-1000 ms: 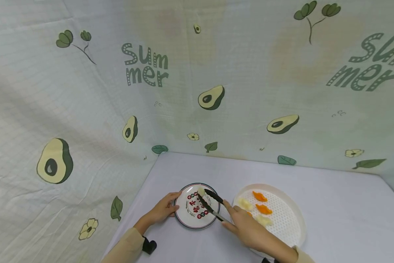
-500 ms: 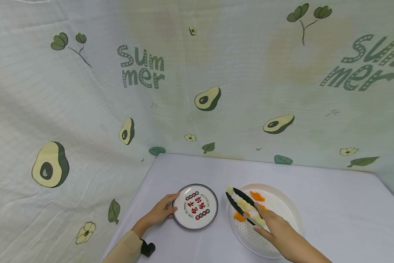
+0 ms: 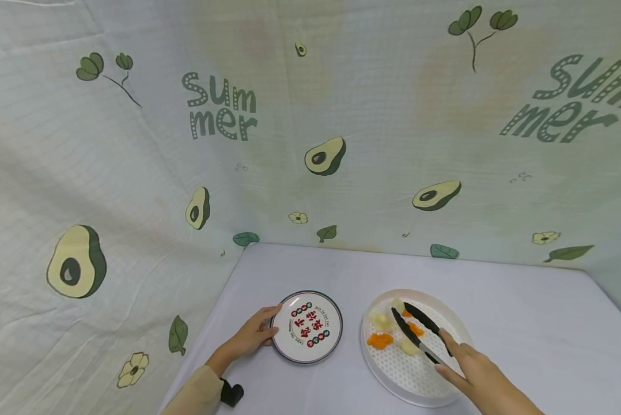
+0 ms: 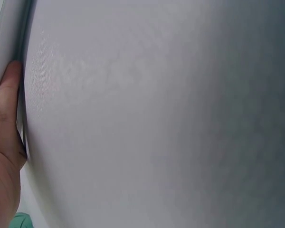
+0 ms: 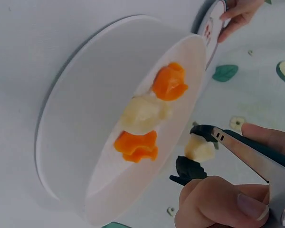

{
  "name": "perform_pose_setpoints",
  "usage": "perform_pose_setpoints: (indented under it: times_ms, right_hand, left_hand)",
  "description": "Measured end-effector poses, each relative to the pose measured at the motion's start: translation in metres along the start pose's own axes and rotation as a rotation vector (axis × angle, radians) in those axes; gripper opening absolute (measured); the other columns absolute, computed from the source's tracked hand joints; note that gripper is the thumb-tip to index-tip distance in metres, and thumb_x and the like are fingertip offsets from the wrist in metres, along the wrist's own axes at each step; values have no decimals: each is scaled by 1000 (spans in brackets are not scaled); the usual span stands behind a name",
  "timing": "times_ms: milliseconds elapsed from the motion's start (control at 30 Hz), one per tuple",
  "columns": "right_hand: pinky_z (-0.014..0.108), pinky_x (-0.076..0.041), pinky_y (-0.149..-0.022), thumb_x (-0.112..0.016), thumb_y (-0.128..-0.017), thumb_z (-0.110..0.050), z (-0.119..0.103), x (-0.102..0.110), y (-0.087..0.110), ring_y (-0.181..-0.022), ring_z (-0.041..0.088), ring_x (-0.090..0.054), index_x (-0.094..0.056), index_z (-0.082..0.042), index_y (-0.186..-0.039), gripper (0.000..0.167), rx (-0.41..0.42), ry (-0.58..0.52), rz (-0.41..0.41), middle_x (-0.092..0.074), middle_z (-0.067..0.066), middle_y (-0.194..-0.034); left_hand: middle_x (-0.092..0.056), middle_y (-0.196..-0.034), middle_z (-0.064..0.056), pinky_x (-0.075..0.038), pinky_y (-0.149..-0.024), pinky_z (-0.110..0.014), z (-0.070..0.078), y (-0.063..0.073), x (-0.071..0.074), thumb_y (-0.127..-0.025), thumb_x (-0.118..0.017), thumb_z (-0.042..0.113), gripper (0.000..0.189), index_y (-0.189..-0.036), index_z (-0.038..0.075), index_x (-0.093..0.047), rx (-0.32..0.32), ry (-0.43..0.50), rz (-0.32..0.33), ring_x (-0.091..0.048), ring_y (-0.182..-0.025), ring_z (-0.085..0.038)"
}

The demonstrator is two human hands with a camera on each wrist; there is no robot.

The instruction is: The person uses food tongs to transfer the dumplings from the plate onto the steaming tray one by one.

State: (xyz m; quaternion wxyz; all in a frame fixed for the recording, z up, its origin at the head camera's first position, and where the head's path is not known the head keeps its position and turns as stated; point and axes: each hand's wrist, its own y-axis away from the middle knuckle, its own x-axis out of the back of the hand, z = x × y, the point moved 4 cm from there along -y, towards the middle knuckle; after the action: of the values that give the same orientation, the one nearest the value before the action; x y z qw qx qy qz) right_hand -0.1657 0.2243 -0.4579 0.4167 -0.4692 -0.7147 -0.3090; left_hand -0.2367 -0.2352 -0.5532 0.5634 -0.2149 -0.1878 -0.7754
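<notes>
My left hand (image 3: 248, 336) pinches the left rim of a small white plate (image 3: 307, 353) with red lettering and a dark border; the left wrist view has only the fingers (image 4: 8, 99) at that rim. My right hand (image 3: 473, 372) grips black-tipped metal tongs (image 3: 406, 329) over the round white tray (image 3: 430, 381). Between the tong tips is a pale yellow dumpling-shaped piece (image 5: 199, 148), above the tray's far side in the head view. Lying in the tray are pale pieces (image 3: 382, 321) and orange ones (image 3: 380, 341) of similar ruffled shape.
Both dishes stand on a white-covered table (image 3: 528, 328), plate left of tray with a gap between. A cloth (image 3: 373, 173) printed with avocados hangs behind and along the left side. A black heart-shaped item (image 3: 232, 393) is at the left sleeve.
The right hand has carried the tongs and the pale piece rightward, from over the plate to over the tray. The left hand stays on the plate rim. The head view has shifted slightly.
</notes>
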Motion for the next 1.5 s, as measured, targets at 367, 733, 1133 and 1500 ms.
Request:
perform_pose_setpoints:
  times_ms: [367, 733, 1133, 1500]
  right_hand:
    - [54, -55, -76, -70, -93, -27, 26, -5, 10, -92, 43, -65, -40, 24, -134, 72, -30, 3, -17, -63, 32, -105]
    - [55, -54, -77, -70, -93, -27, 46, -5, 20, -93, 45, -64, -42, 26, -130, 71, -26, 58, -9, -62, 35, -105]
    - [50, -55, -72, -70, -93, -27, 63, -11, 20, -85, 39, -65, -43, 28, -126, 69, 7, 94, -20, -65, 29, -95]
    - [54, -54, -75, -70, -94, -26, 68, -16, 16, -87, 43, -64, -41, 29, -126, 70, -24, 49, -90, -63, 33, -97]
  left_hand:
    - [-41, -148, -19, -47, -62, -23, 1, 0, 0, -99, -61, 12, 59, -153, 4, -38, 19, 29, 0, -43, -72, -13]
    - [-40, -148, -20, -53, -63, -24, 0, 0, -1, -99, -63, 12, 59, -153, 6, -39, 30, 38, -3, -45, -71, -12]
    - [-41, -146, -20, -53, -64, -24, 1, 1, -1, -99, -62, 13, 60, -153, 5, -38, 28, 36, -5, -45, -71, -12]
    - [-41, -146, -20, -54, -65, -25, 3, 1, -1, -99, -62, 13, 59, -153, 6, -40, 33, 35, 0, -45, -73, -14]
